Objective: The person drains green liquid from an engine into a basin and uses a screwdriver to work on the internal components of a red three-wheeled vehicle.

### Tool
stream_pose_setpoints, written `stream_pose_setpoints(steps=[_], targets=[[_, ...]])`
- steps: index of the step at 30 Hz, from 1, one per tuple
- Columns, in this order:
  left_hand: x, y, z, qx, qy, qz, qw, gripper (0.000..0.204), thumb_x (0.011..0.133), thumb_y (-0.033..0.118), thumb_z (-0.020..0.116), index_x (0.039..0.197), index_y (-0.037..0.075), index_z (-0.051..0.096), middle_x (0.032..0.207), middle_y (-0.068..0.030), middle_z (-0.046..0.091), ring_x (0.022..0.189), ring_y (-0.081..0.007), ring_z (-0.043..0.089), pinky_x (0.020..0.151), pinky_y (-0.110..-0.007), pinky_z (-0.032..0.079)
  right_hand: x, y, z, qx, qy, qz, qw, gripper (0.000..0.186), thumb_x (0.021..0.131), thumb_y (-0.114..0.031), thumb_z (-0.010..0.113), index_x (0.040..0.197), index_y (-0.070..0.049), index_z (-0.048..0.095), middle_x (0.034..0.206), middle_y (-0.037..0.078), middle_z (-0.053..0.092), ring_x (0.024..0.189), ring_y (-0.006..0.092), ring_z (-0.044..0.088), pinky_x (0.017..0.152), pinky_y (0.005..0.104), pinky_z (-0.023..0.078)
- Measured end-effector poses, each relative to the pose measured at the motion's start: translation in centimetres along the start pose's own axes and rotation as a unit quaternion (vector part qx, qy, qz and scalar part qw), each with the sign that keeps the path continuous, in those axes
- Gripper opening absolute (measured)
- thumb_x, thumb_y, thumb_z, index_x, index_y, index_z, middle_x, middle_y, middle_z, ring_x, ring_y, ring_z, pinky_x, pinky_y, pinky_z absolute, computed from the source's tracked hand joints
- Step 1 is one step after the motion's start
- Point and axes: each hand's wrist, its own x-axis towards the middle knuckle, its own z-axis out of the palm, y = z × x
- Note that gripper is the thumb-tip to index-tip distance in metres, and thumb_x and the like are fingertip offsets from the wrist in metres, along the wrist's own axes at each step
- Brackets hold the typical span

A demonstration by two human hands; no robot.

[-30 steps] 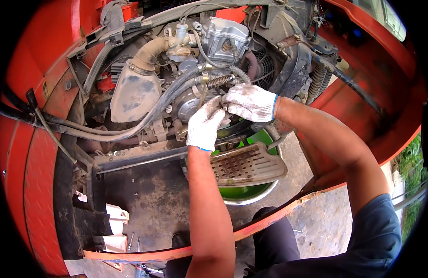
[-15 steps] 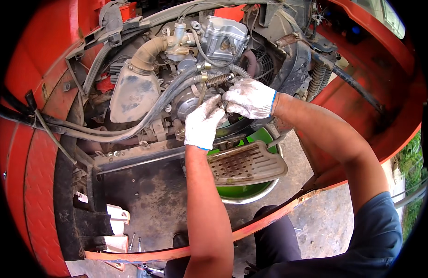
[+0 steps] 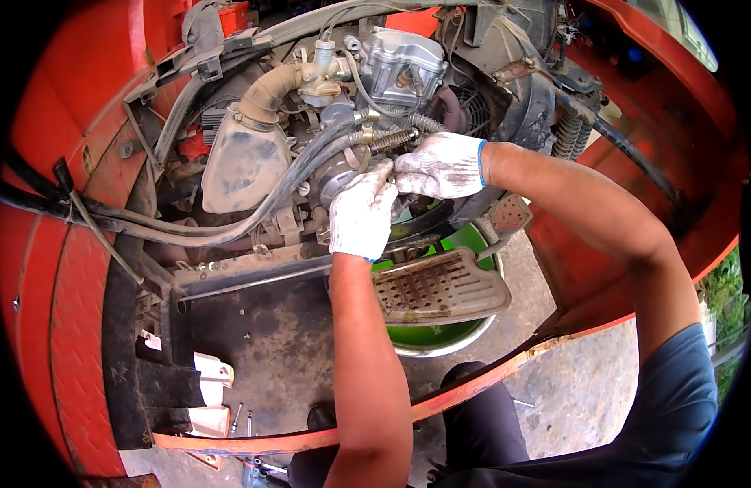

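Note:
Both of my hands wear white knit gloves with dirty fingertips and meet at the lower right side of the engine. My left hand [image 3: 364,213] reaches up with its fingers bent and closed near the round engine side cover [image 3: 338,179]. Beside it, my right hand [image 3: 442,167] comes in from the right, its fingers closed and pinched against the left fingertips. Whatever is between the fingers is hidden by the gloves. Just above them lies a coil spring [image 3: 394,141] next to thick grey hoses [image 3: 298,179]. The silver cylinder head cover [image 3: 406,63] sits further up.
Below my hands a perforated metal foot pedal [image 3: 442,286] hangs over a green basin [image 3: 440,335] on the floor. A dusty air box [image 3: 241,167] is at the left. Red body panels [image 3: 66,325] surround the opening. Small tools [image 3: 249,424] lie near the front rail [image 3: 310,440].
The view has shifted slightly. My hands have come a little closer together, and the left fingers now point more upward. Both remain at the same spot on the engine.

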Motion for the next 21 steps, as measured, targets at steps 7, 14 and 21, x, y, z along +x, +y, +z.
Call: stream_pose_setpoints(steps=[7,14,21], targets=[[-0.7,-0.9,0.6,-0.343,-0.020,-0.161,0.925,0.048,0.093,0.008,0.073,0.137,-0.006,0.063,0.128,-0.0164,0.072,0.115,-0.0193,0.068,0.097,-0.032,0.055,0.3,-0.3,0.2,0.053,-0.078,0.056,0.994,0.037,0.104,-0.043,0.055,0.107,-0.007,0.065,0.094,0.024,0.070,0.092,0.0463,0.067,0.082,0.0533,0.052],[-1.0,-2.6,1.3,-0.340,-0.109,-0.291,0.888,0.044,0.098,0.008,0.069,0.137,-0.010,0.061,0.118,-0.0130,0.073,0.094,-0.0173,0.071,0.078,-0.031,0.060,-0.3,-0.6,3.4,-0.107,0.023,-0.025,0.994,0.025,0.092,-0.032,0.071,0.096,-0.009,0.062,0.080,0.013,0.065,0.081,0.0393,0.067,0.075,0.0536,0.051],[-1.2,-1.8,1.4,-0.384,-0.106,-0.309,0.864,0.038,0.096,0.007,0.071,0.131,-0.009,0.065,0.108,-0.0127,0.076,0.084,-0.0177,0.072,0.068,-0.029,0.059,-1.0,-0.9,2.9,-0.086,0.006,-0.019,0.996,0.023,0.093,-0.031,0.068,0.101,-0.009,0.063,0.089,0.013,0.065,0.088,0.0385,0.065,0.082,0.0526,0.050]])
